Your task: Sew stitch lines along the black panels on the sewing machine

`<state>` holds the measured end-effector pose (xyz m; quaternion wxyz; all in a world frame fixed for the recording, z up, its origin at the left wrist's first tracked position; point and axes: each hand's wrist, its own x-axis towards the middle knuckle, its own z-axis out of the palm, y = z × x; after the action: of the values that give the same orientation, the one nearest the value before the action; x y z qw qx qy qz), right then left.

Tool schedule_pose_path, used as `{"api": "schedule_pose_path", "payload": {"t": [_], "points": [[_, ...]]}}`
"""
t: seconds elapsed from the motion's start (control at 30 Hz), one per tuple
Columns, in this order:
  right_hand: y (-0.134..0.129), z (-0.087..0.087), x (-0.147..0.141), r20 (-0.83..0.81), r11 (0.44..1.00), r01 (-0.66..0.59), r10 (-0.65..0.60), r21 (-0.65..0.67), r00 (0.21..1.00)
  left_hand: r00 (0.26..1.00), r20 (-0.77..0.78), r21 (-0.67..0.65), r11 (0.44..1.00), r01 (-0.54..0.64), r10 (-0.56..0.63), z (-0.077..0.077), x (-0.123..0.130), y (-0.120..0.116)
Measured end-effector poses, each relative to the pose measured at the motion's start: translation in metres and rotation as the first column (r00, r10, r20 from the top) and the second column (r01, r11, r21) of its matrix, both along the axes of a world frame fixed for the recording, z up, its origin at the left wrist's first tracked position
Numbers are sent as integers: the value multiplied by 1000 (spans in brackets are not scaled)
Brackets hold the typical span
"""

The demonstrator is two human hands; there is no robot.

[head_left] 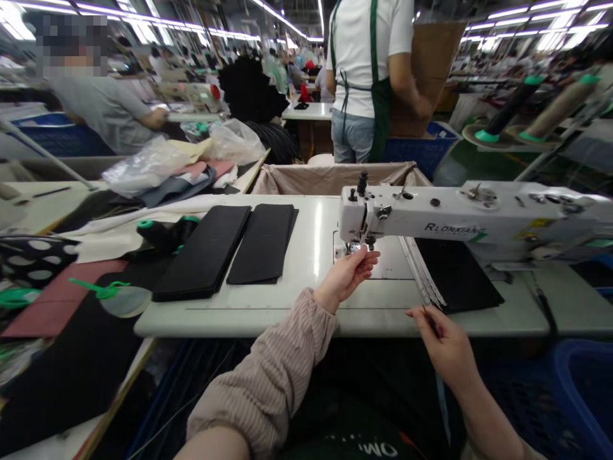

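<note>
My left hand (348,273) is at the needle area of a white sewing machine (407,214), fingers pinched together; whatever is between them, if anything, is too small to make out. Above the table's front edge, my right hand (445,342) is closed around a small dark pointed tool (435,324), mostly hidden by the fingers. Just beyond that hand lies a stack of black panels (462,275) with a row of white strips (421,271) along its left side. Two more piles of black panels, a thick one (204,252) and a thinner one (263,243), rest on the table's left half.
A fabric-lined bin (335,176) stands behind the table (306,319). At left are thread cones (158,235), cloth scraps and plastic bags (148,166). Thread spools (517,108) rise at right, above a blue basket (587,383). A person in a green apron (366,83) stands beyond.
</note>
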<state>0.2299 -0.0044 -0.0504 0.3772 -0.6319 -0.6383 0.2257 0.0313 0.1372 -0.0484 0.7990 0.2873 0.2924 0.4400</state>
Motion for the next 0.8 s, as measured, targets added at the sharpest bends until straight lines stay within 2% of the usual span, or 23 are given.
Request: {"api": "schedule_pose_path", "payload": {"t": [0.07, 0.13, 0.33, 0.5, 0.63, 0.73, 0.8], "points": [[-4, -2, 6, -14, 1000, 3, -3, -8, 1000, 991, 129, -93, 996, -8, 20, -2, 13, 6], [-8, -6, 13, -19, 1000, 19, -19, -21, 1000, 980, 193, -144, 989, -11, 39, -4, 19, 10], [-12, -15, 28, -19, 997, 67, -67, -32, 998, 971, 229, -177, 984, -27, 67, -4, 23, 12], [-11, -17, 29, -14, 998, 63, -64, -31, 998, 971, 230, -196, 980, -16, 62, -2, 25, 13], [-11, -13, 31, 39, 998, 59, -60, 25, 997, 973, 225, -179, 984, -15, 56, -4, 23, 12], [-8, -7, 39, 154, 983, 115, -137, 145, 979, 985, 173, -137, 991, 11, 13, -6, 16, 5], [-4, -5, 48, 285, 966, 151, -209, 211, 936, 997, 72, -78, 996, 46, -40, -8, 8, -4]]}}
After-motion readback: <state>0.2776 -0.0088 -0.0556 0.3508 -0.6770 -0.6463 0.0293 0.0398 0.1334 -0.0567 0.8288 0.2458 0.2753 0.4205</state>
